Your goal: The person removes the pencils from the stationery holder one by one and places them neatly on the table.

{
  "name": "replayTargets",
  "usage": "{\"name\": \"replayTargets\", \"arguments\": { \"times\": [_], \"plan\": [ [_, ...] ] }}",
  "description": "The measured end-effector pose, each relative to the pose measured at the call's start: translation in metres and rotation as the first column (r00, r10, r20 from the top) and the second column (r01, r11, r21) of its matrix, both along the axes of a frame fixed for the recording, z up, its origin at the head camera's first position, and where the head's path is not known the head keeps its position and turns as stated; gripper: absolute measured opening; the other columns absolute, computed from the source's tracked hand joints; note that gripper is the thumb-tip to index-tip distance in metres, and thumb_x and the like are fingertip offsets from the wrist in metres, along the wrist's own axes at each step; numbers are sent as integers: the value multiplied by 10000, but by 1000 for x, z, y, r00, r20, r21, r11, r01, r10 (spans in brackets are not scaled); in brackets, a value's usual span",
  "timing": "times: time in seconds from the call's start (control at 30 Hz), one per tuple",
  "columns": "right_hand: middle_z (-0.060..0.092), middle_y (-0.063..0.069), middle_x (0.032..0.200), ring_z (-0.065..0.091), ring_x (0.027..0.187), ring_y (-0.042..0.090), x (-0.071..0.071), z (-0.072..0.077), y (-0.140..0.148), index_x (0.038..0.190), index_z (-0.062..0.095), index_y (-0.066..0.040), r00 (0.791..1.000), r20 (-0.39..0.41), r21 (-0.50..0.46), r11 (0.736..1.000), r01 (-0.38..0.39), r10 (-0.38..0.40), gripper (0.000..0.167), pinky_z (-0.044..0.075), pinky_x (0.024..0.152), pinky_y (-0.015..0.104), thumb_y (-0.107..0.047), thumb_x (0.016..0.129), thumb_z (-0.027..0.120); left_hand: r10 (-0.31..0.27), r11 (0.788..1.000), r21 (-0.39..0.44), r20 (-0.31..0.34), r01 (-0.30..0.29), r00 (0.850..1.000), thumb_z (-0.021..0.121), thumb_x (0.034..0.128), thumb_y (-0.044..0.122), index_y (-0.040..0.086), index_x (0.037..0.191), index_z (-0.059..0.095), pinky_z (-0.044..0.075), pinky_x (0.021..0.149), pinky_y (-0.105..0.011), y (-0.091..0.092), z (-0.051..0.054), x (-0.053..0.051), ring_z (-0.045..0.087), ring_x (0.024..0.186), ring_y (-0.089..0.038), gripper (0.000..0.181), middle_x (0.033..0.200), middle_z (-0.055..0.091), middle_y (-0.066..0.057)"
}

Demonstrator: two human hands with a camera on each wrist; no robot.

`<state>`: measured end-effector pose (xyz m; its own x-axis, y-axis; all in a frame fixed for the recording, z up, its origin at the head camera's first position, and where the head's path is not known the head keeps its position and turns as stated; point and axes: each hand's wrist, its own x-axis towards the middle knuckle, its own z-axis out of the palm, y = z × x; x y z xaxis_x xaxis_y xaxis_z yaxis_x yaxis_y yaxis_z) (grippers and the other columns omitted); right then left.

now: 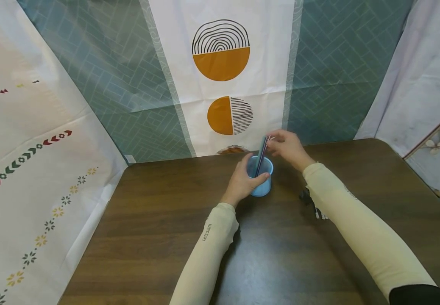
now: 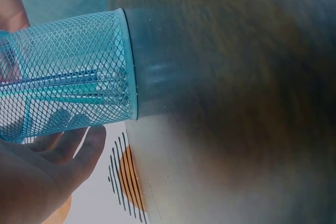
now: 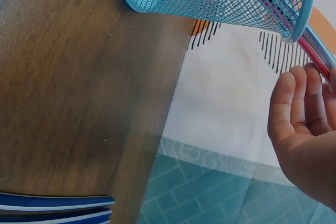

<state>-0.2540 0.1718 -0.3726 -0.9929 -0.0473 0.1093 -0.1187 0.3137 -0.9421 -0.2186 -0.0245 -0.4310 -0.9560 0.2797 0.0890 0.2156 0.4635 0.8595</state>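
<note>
A light blue mesh cup (image 1: 265, 186) stands upright near the table's back edge; the left wrist view shows its mesh wall (image 2: 68, 51) with slim sticks inside. My left hand (image 1: 240, 181) is curled round the cup's left side, fingers (image 2: 86, 153) against the mesh. Several slim pen-like sticks (image 1: 260, 157), some teal and some dark, lean out over the rim. At their upper ends my right hand (image 1: 286, 148) pinches them; in the right wrist view a red one (image 3: 316, 56) runs up to the fingertips. How many it holds I cannot tell.
On the brown table (image 1: 159, 237), a dark object with pale tips (image 1: 316, 207) lies partly under the right forearm. Blue-and-white strips (image 3: 58, 202) show at the lower left of the right wrist view. Patterned cloth (image 1: 319, 63) hangs behind the table.
</note>
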Motion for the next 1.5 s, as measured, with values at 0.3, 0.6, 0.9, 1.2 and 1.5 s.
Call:
{"name": "replayTargets", "arguments": {
  "times": [0.3, 0.6, 0.9, 1.2, 1.5],
  "plan": [
    [654, 183, 1078, 647, 1035, 437, 2, 2, 2, 1310, 605, 23, 999, -28, -37, 999, 29, -30, 313, 565, 832, 462, -87, 1016, 606, -6, 1000, 14, -1, 6, 1000, 791, 812, 553, 218, 1583, 323, 434, 1012, -556, -1, 2, 1, 501, 1221, -312, 962, 1431, 448, -122],
    [639, 183, 1107, 681, 883, 221, 3, 5, 10, 1305, 611, -7, 997, -29, -113, 992, 62, -66, 305, 583, 794, 371, -118, 1021, 589, 4, 1000, -20, -5, -4, 1000, 784, 809, 573, 245, 1581, 327, 441, 1013, -510, 0, 2, 1, 511, 1181, -266, 955, 1419, 455, -92],
    [641, 180, 1118, 673, 853, 168, 5, 10, 19, 1325, 601, -8, 995, -16, -190, 977, 94, -99, 315, 581, 768, 310, -102, 1027, 570, 14, 999, -29, 3, -14, 1000, 786, 809, 566, 251, 1572, 338, 444, 1016, -522, 0, 3, 2, 511, 1161, -274, 939, 1412, 455, -91],
    [665, 97, 1016, 666, 860, 151, 5, 12, 25, 1322, 588, 4, 993, 5, -274, 955, 115, -118, 307, 580, 760, 294, -80, 1027, 573, 0, 1000, -16, -14, 0, 1000, 782, 811, 564, 213, 1572, 340, 424, 1034, -525, 0, 3, 2, 502, 1196, -286, 947, 1415, 455, -107],
    [695, 35, 915, 682, 804, 150, 7, 14, 36, 1181, 631, -70, 990, 31, -417, 899, 137, -137, 166, 582, 705, 283, -66, 1021, 588, -2, 1000, -20, -18, 1, 1000, 780, 815, 562, 224, 1574, 336, 428, 1025, -538, 0, 3, 2, 506, 1199, -299, 942, 1419, 455, -112]
  ]
}}
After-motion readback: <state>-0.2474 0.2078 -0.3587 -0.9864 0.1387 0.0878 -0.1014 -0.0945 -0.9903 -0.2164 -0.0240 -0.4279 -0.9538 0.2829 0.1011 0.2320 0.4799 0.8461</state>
